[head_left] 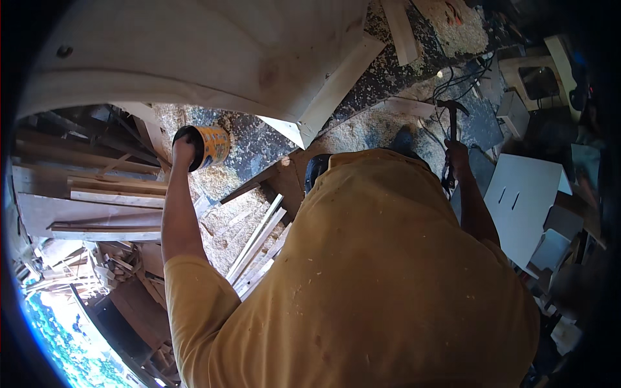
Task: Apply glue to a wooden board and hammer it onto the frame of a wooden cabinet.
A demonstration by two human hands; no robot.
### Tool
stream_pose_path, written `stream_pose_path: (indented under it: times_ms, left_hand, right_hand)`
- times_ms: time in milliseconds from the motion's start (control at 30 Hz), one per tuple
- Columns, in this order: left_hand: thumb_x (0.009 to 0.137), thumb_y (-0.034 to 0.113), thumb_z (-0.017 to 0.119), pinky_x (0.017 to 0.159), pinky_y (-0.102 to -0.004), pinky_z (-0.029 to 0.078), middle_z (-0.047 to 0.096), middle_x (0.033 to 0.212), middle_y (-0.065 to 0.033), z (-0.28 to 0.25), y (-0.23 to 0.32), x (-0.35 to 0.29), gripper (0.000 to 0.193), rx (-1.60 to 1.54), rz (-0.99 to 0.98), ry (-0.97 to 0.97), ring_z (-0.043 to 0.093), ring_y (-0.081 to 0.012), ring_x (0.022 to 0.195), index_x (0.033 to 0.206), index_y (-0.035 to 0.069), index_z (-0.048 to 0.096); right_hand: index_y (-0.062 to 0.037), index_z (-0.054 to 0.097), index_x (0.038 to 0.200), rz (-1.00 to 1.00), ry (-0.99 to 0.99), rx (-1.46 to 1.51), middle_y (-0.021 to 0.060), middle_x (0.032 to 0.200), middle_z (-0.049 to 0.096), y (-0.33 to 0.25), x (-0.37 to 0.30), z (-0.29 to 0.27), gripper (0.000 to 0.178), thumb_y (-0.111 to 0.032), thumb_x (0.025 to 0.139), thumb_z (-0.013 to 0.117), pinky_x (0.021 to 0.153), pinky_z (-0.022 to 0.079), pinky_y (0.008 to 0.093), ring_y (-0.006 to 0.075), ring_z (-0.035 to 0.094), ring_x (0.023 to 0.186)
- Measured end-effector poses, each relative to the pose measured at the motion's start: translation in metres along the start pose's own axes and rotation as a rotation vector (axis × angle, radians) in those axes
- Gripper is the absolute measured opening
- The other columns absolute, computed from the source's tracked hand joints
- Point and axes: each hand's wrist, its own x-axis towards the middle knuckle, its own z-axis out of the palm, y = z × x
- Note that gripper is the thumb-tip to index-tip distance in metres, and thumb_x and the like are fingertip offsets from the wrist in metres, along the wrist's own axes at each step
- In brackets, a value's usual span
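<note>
A yellow tin (pixel 215 146) with a dark mouth stands on the sawdust-strewn surface at the left. My left hand (pixel 184 152) is at its mouth with the fingers inside the dark opening, so their pose is hidden. Whatever the tin contains does not show. On the right, my right hand (pixel 457 157) is closed round the handle of a claw hammer (pixel 452 115), whose dark head points away from me. Ahead of me a big pale wooden panel (pixel 213 52) fills the upper left, with a wooden board (pixel 337 84) along its right end.
Stacked planks (pixel 116 194) lie along the left, with offcuts behind. Thin wooden strips (pixel 255 242) rest in sawdust near my left side. Black cables (pixel 462 81) tangle beyond the hammer. A white panel with two slots (pixel 522 200) stands close to my right arm.
</note>
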Motion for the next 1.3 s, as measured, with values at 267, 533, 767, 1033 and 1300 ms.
stream_pose_path:
  times_ms: [267,533,767,1033,1300]
  left_hand:
    - [0.086,0.011,0.062,0.054,-0.0212,0.045,0.062,0.078,-0.0025,-0.065,0.059,-0.07,0.017,-1.013,-0.354,0.138,0.056,-0.0089,0.06,0.098,-0.001,0.062]
    - [0.087,0.015,0.062,0.079,-0.0248,0.048,0.063,0.098,-0.0047,0.011,0.16,-0.172,0.031,-1.68,-0.431,0.347,0.058,-0.0122,0.087,0.113,-0.002,0.061]
    - [0.086,0.008,0.063,0.07,-0.0216,0.049,0.066,0.084,-0.0055,0.116,0.299,-0.184,0.03,-1.794,-0.655,0.724,0.06,-0.0089,0.074,0.112,-0.005,0.061]
    - [0.081,0.019,0.067,0.07,-0.0236,0.047,0.068,0.083,-0.0034,0.158,0.347,-0.14,0.024,-1.653,-0.85,1.075,0.06,-0.0085,0.075,0.093,-0.001,0.069]
    - [0.086,0.019,0.064,0.07,-0.0202,0.044,0.064,0.081,0.0025,0.179,0.354,-0.118,0.02,-1.758,-0.837,1.041,0.054,-0.0049,0.074,0.094,0.0,0.068]
  right_hand:
    - [-0.0124,0.049,0.073,-0.112,-0.13,-0.138,-0.0044,0.05,0.041,-0.011,0.008,-0.01,0.021,-0.019,0.085,0.064,0.033,0.033,0.0269,0.0083,0.04,0.036]
    - [-0.0057,0.055,0.078,-0.336,-0.496,-0.766,-0.002,0.054,0.045,-0.094,0.02,-0.005,0.021,-0.023,0.087,0.063,0.039,0.034,0.0269,0.0067,0.041,0.043]
    - [-0.0008,0.056,0.083,-0.673,-0.956,-1.282,0.0035,0.065,0.051,-0.205,0.012,0.066,0.02,-0.019,0.082,0.064,0.06,0.041,0.0321,0.0125,0.045,0.063]
    - [0.0005,0.054,0.087,-0.71,-1.309,-1.384,-0.0044,0.068,0.048,-0.296,-0.061,0.144,0.018,-0.015,0.085,0.063,0.058,0.037,0.0238,0.0059,0.04,0.063]
    - [-0.0005,0.054,0.093,-0.878,-1.336,-1.411,-0.0025,0.066,0.049,-0.324,-0.153,0.204,0.015,-0.015,0.089,0.058,0.05,0.036,0.0217,0.0045,0.044,0.055]
